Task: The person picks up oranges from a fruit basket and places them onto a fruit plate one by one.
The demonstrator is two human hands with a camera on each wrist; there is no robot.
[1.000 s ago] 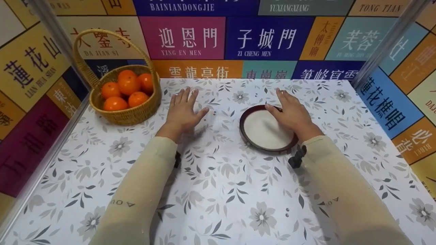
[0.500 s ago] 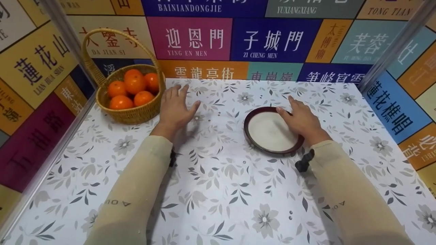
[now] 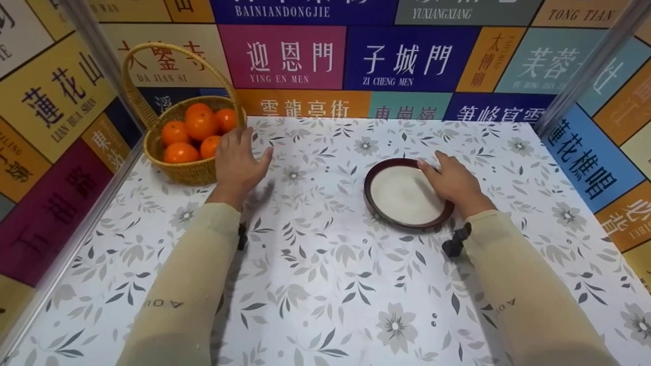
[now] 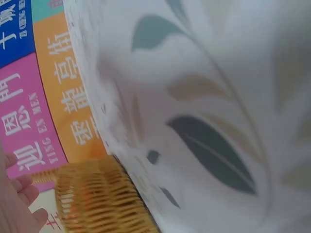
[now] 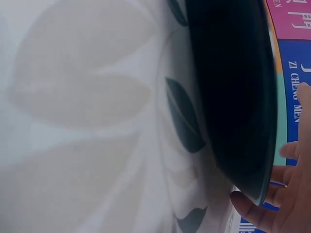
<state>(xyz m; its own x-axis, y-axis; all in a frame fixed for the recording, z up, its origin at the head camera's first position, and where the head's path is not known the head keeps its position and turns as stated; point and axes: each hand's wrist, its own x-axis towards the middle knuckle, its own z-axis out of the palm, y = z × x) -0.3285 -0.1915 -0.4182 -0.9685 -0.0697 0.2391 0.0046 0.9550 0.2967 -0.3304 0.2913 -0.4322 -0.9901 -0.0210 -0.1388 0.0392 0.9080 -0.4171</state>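
Note:
My left hand is raised in front of the right side of a wicker basket, fingers loosely extended and thumb spread, holding nothing. Inside the basket lie several oranges, one partly hidden behind the fingers. In the left wrist view, the fingertips appear beside the woven basket. My right hand is at the right rim of a round, dark-rimmed plate with a pale inside. Its thumb reaches over the rim. From the right wrist, the relaxed fingers lie around the edge of the dark plate.
A white floral cloth covers the table. Behind it stands a colourful wall printed with characters, and further panels rise at both sides. The basket's tall arched handle stands up at the back left.
My left hand has moved left, from beside the basket to overlapping its right side. My right hand has shifted slightly toward the plate's right rim, its fingers drawing in. The plate stays on the table.

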